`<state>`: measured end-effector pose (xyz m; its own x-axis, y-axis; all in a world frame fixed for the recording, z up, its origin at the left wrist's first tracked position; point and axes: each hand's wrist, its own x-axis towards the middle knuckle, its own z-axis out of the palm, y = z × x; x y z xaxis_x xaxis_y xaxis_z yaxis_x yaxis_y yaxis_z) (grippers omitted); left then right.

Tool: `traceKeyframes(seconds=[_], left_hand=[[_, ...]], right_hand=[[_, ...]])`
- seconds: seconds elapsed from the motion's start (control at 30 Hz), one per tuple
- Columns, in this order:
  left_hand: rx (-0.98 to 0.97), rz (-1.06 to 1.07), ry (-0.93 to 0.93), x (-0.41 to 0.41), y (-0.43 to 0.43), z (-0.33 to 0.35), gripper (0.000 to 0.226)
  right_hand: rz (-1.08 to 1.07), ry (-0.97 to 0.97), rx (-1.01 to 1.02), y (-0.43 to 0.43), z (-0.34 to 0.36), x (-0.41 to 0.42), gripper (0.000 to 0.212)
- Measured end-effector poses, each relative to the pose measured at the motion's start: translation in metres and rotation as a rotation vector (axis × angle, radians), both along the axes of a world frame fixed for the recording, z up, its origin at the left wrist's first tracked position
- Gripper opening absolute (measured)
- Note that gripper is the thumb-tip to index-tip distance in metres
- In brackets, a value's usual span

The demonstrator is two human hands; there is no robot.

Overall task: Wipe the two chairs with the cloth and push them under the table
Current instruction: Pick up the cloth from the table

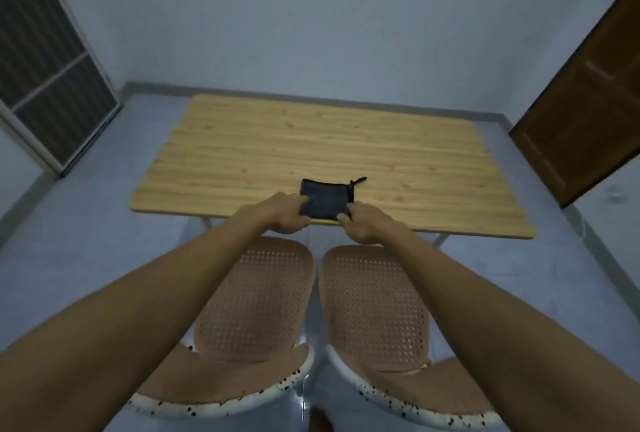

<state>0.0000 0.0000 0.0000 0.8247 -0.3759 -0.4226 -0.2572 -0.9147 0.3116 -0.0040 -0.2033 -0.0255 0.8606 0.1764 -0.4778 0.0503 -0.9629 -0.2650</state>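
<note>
A small dark cloth (pixel 325 199) with a loop at its far right corner lies folded at the near edge of the wooden table (pixel 311 141). My left hand (pixel 285 215) pinches its left side and my right hand (pixel 363 225) pinches its right side. Two tan chairs with perforated seats and speckled white rims stand side by side in front of the table, below my arms: the left chair (pixel 256 296) and the right chair (pixel 377 300). Their seats sit outside the table's edge, backrests nearest me.
A dark wooden door (pixel 588 113) stands at the right. A louvred panel (pixel 48 75) leans at the left wall. Pale floor (pixel 86 224) surrounds the table on both sides. A white table leg (pixel 440 239) shows under the near right edge.
</note>
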Motion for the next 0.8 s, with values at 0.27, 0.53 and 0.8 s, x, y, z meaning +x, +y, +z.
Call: traceKeyframes(seconds=[0.27,0.53,0.8], left_hand=[[-0.034,0.162,0.128,0.039,-0.041,-0.077,0.068],[0.061,0.093,0.064,0.09,-0.048,-0.14,0.068],[-0.038,0.214,-0.297,0.078,-0.053,-0.189,0.028]], right_hand=[[-0.009,0.066,0.044,-0.007,-0.082,0.06,0.07],[0.126,0.039,-0.013,-0.017,-0.146,0.094,0.089],[0.104,-0.381,-0.195,-0.013,-0.164,0.072,0.074]])
